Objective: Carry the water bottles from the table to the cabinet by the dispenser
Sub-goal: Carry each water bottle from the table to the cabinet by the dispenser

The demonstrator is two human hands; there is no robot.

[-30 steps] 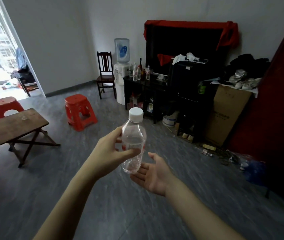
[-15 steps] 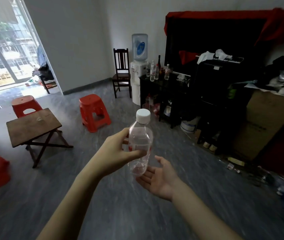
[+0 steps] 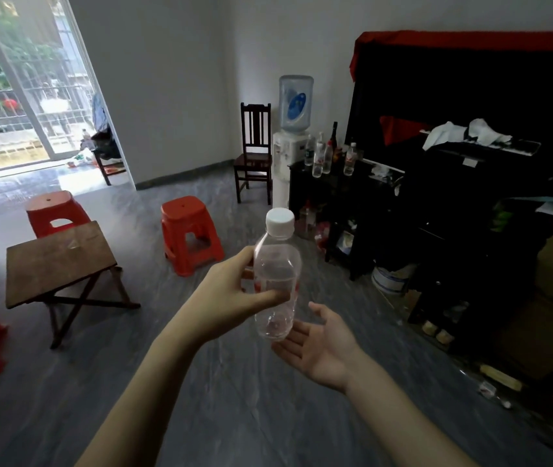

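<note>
Gripping a clear, white-capped water bottle (image 3: 276, 281), left hand (image 3: 234, 294); right hand (image 3: 322, 348) open-palmed.

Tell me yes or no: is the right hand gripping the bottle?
No, the left hand grips the bottle; the right hand lies open, palm up, beneath it.

Two bare forearms and two bare hands, seen from above.

The left hand (image 3: 231, 291) and right hand (image 3: 322, 348) wear no gloves, rings or watch; both forearms are uncovered up to the lower edge of the view, with no sleeve showing. Nails look short and plain.
</note>
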